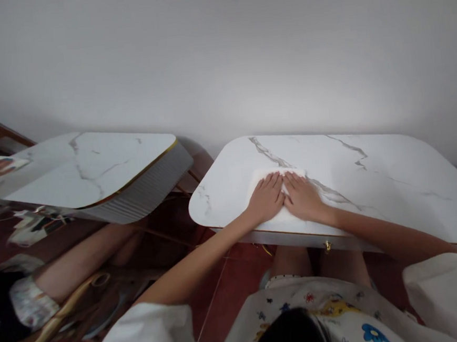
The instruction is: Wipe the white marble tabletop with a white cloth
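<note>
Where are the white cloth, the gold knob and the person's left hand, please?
White cloth (284,215), head view: its uncovered near part.
Gold knob (328,246), head view: its middle.
Left hand (267,197), head view: the back of it.

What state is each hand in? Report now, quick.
Left hand: open, laid flat on the white cloth.
Right hand: open, laid flat on the same cloth.

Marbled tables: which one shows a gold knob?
The right table, beneath your left hand and right hand: its front holds the knob. The left table shows none.
</note>
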`<state>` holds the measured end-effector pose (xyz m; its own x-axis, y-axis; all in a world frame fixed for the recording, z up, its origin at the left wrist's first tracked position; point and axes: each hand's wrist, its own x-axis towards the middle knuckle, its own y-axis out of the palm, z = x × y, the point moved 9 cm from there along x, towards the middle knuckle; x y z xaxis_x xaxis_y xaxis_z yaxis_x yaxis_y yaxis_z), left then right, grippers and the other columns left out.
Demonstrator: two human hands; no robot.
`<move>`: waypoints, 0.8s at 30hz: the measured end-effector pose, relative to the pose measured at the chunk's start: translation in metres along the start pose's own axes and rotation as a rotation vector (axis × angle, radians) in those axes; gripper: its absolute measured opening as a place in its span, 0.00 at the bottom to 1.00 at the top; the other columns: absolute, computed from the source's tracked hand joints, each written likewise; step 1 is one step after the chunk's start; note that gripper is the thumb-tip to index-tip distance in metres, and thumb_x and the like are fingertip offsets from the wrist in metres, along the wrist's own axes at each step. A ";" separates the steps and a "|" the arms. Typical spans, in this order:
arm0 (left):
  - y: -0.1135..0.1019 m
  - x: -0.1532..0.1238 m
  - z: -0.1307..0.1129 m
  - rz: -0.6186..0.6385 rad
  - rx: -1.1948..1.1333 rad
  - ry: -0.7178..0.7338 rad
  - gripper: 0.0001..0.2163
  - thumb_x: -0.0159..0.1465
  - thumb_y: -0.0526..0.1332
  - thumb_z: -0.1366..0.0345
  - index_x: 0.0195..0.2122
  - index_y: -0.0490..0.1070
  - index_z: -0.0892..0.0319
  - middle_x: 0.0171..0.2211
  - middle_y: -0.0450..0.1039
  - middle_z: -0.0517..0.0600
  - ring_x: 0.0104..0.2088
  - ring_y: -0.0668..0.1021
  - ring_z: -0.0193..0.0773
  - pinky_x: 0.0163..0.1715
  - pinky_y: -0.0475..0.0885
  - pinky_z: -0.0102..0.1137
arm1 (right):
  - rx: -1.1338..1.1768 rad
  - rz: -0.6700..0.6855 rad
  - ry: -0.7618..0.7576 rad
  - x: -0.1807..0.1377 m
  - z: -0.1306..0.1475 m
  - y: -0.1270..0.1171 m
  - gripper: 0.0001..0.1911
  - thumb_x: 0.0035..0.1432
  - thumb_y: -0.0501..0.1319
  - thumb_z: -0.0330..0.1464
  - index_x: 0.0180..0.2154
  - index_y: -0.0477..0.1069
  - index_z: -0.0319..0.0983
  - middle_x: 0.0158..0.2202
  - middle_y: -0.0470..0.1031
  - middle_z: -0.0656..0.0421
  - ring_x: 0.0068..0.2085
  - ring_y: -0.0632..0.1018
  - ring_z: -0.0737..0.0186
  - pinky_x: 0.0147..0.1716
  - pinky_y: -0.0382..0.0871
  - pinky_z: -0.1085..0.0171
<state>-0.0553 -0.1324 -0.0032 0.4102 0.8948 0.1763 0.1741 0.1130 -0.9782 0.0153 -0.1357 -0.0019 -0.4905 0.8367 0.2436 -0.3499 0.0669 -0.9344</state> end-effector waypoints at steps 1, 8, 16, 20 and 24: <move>0.002 0.015 -0.002 -0.004 -0.009 0.010 0.25 0.65 0.44 0.64 0.62 0.53 0.65 0.63 0.53 0.58 0.63 0.56 0.48 0.60 0.54 0.44 | -0.017 -0.002 0.010 0.006 -0.013 -0.001 0.32 0.59 0.44 0.34 0.62 0.51 0.25 0.65 0.51 0.45 0.65 0.53 0.51 0.62 0.46 0.50; 0.011 0.107 0.036 -0.069 -0.025 0.016 0.24 0.63 0.46 0.67 0.60 0.57 0.68 0.62 0.56 0.58 0.62 0.59 0.45 0.60 0.54 0.40 | -0.125 0.004 0.005 0.087 -0.068 0.007 0.31 0.60 0.45 0.34 0.61 0.52 0.23 0.64 0.53 0.44 0.64 0.54 0.50 0.62 0.44 0.55; 0.020 0.177 0.130 -0.180 0.040 -0.036 0.21 0.64 0.45 0.68 0.58 0.60 0.65 0.60 0.60 0.58 0.60 0.62 0.43 0.59 0.57 0.41 | -0.091 -0.025 -0.029 0.197 -0.081 0.025 0.30 0.61 0.46 0.33 0.61 0.53 0.25 0.64 0.55 0.46 0.63 0.56 0.53 0.61 0.46 0.57; 0.029 0.208 0.140 -0.173 0.088 0.001 0.21 0.65 0.43 0.69 0.58 0.59 0.66 0.60 0.59 0.59 0.61 0.61 0.44 0.59 0.56 0.41 | -0.102 -0.051 -0.025 0.220 -0.098 0.023 0.27 0.61 0.47 0.32 0.59 0.57 0.25 0.62 0.59 0.45 0.61 0.59 0.53 0.59 0.48 0.58; 0.034 0.233 0.126 -0.137 0.079 0.010 0.22 0.65 0.43 0.69 0.59 0.59 0.68 0.60 0.59 0.59 0.60 0.62 0.45 0.59 0.55 0.40 | -0.100 -0.069 0.008 0.220 -0.125 0.014 0.25 0.61 0.46 0.32 0.57 0.60 0.28 0.57 0.66 0.46 0.57 0.66 0.53 0.56 0.54 0.58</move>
<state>-0.0667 0.1339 -0.0091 0.3962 0.8645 0.3092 0.1583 0.2674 -0.9505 0.0021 0.1171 0.0067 -0.4613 0.8326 0.3064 -0.3012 0.1779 -0.9368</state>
